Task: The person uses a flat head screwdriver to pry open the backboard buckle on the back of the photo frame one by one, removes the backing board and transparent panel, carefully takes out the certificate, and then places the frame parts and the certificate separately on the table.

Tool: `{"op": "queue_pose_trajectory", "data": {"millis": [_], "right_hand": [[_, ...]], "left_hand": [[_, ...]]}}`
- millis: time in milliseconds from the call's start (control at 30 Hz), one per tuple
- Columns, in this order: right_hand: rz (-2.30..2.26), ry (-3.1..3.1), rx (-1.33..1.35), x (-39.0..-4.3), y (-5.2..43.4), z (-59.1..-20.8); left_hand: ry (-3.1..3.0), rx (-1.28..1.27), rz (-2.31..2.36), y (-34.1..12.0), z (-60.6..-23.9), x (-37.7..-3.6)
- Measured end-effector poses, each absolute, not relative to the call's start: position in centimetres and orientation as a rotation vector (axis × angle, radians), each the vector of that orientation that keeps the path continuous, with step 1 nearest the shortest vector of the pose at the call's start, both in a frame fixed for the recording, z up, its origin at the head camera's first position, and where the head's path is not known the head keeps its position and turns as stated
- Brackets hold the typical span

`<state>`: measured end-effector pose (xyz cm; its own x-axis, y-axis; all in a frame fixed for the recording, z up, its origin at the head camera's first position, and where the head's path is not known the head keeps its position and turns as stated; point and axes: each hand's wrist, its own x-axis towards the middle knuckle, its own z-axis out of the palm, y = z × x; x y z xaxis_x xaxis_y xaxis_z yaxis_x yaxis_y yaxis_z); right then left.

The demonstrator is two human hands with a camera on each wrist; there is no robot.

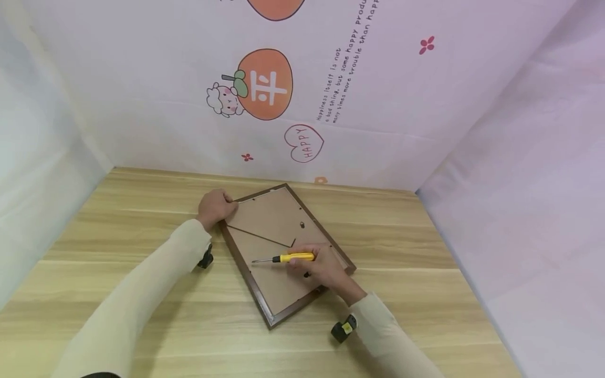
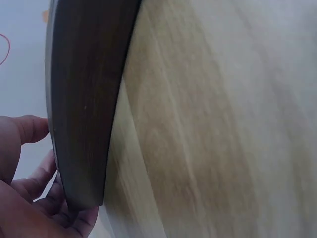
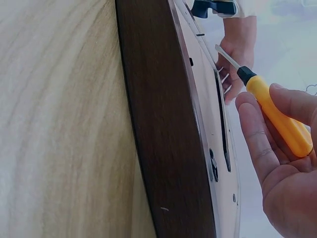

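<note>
Picture frame (image 1: pixel 279 252) face down mid-table | left hand (image 1: pixel 215 207) curled on its far-left corner, steadying it | right hand (image 1: pixel 326 268) grips yellow screwdriver (image 1: pixel 283 258), tip over backing board | Risk: tip may slip, gouging the backing, if the frame shifts.

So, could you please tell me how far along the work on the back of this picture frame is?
Early on. Done: the picture frame lies face down on the wooden table. In hand: the left hand grips its far corner, and the right hand holds a yellow screwdriver over the backing board. Left: the board still sits in the frame.
</note>
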<state>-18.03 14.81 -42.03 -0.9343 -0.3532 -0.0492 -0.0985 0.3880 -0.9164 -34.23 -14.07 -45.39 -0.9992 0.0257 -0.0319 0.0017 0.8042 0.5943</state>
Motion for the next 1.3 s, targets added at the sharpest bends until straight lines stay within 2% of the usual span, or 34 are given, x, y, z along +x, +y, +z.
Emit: {"op": "queue_pose_trajectory", "data": {"millis": [333,900,1133,1300], "right_hand": [[-1.595,2.404,-0.436,-18.2,15.2,-42.2],[-1.541,2.441,-0.434,-18.2,15.0,-41.9],[-1.534,2.458,-0.404,-19.5,15.5,-44.5],[-1.557,2.443,-0.416,-19.6,15.6,-44.9]], "left_hand": [[2.961,0.022,1.003,-14.4,-45.9,-34.3],[2.894,-0.037,0.997,-15.9,-45.9,-31.1],[2.881,-0.043,0.986,-16.0,-45.6,-29.6],[2.882,-0.06,0.978,-16.2,-45.6,-29.0]]}}
